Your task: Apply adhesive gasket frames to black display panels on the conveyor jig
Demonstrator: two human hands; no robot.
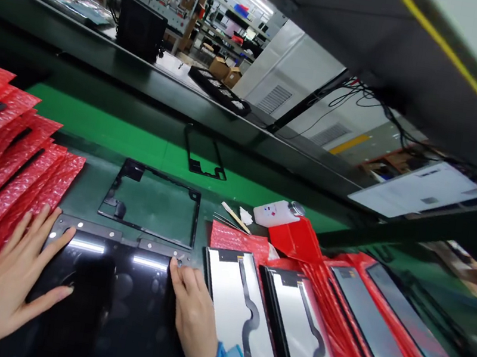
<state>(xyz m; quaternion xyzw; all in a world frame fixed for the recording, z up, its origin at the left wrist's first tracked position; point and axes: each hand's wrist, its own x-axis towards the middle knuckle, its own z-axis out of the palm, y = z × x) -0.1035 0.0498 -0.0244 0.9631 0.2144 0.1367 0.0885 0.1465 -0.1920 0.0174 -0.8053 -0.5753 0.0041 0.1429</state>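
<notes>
A glossy black display panel (111, 297) lies flat in front of me with a grey strip (120, 238) along its far edge. My left hand (9, 281) rests open with spread fingers on the panel's left edge, partly over the red bubble bags (0, 165). My right hand (193, 316) has its fingers pressed together on the panel's far right corner, fingertips touching the end of the grey strip. A thin black frame (151, 201) lies on the green mat just beyond the panel.
Several more panels (244, 312) on red bubble bags (380, 340) fan out to the right. A second black frame (203, 158) lies on the green belt. A white bottle (276, 213), a red box (296, 239) and tweezers (235, 217) sit behind. Black trays (220, 90) rest on the far shelf.
</notes>
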